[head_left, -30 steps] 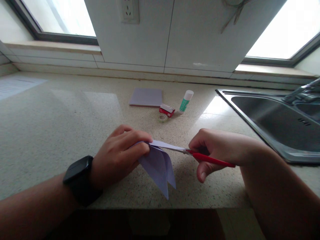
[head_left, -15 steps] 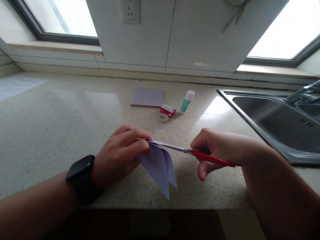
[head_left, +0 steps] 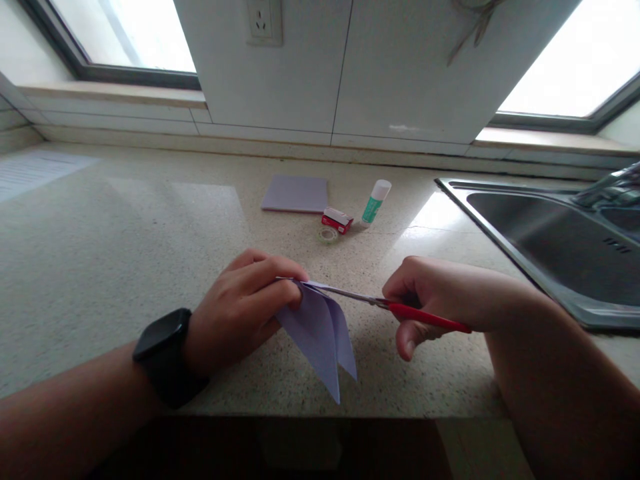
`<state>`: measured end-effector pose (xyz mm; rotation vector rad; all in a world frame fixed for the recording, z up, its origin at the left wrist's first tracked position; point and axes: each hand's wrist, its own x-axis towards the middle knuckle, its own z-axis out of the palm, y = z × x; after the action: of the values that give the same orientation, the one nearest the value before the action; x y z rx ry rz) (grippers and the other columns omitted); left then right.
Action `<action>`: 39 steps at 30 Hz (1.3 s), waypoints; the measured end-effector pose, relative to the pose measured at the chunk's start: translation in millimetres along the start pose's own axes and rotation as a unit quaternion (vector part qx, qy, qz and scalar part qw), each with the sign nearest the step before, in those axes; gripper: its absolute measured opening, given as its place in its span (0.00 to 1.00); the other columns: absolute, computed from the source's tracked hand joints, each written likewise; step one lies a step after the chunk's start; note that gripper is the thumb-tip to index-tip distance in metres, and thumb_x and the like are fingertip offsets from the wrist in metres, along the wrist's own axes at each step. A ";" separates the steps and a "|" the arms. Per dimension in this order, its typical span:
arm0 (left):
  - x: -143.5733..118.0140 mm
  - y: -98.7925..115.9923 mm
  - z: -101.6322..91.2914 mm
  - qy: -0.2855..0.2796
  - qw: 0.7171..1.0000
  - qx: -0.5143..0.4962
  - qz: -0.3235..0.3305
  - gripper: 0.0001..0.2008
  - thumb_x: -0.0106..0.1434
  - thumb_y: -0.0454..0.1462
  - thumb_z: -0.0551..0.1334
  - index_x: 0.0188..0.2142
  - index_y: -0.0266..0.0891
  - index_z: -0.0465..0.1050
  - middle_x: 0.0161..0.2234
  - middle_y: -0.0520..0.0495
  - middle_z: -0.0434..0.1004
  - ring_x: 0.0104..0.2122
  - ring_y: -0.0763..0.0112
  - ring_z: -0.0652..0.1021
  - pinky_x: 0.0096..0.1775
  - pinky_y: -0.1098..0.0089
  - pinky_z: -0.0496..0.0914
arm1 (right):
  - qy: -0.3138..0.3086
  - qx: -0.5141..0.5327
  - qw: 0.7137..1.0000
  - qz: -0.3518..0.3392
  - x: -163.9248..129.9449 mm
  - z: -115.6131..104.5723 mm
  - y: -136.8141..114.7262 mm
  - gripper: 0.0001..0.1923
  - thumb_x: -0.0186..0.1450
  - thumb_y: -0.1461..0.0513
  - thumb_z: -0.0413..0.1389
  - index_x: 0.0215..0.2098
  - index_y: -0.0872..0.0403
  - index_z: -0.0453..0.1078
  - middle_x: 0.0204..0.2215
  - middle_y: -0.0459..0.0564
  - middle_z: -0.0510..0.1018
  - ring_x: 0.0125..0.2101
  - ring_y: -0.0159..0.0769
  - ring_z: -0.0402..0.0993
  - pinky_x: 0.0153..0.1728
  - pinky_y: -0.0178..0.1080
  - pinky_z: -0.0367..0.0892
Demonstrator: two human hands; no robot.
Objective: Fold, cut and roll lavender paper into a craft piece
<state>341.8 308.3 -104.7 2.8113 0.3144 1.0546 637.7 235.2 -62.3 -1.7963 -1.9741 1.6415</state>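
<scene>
My left hand (head_left: pixel 240 310), with a black watch on the wrist, pinches a folded pale purple paper (head_left: pixel 320 337) just above the speckled countertop (head_left: pixel 100 253). The paper's pointed flaps hang down toward the counter's front edge. My right hand (head_left: pixel 440 300) grips red-handled scissors (head_left: pixel 395 309). Their metal blades lie along the paper's upper edge and reach to my left fingertips.
Farther back on the counter lie a stack of purple paper (head_left: pixel 295 194), a small red box (head_left: pixel 336 220), a roll of clear tape (head_left: pixel 327 235) and a green-and-white glue stick (head_left: pixel 375 202). A steel sink (head_left: pixel 550 233) fills the right side. A printed sheet (head_left: pixel 35 170) lies far left.
The scissor blades have slid leftward along the paper's top edge, and the loose strip seen earlier above the blades is no longer visible. Both hands stay in nearly the same place.
</scene>
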 end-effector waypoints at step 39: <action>1.6 1.0 -0.7 0.005 1.000 0.014 0.010 0.07 0.67 0.29 0.60 0.33 0.41 0.67 0.42 0.48 0.80 0.36 0.67 0.78 0.39 0.63 0.72 | 0.002 -0.031 0.998 -0.056 0.7 -2.5 6.1 0.28 0.48 0.43 0.72 0.20 0.55 0.67 0.15 0.39 0.65 0.18 0.26 0.55 0.18 0.33 0.50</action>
<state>342.6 307.7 -103.0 2.8405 0.3032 1.0758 643.3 236.2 -65.6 -1.6716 -2.1039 1.5610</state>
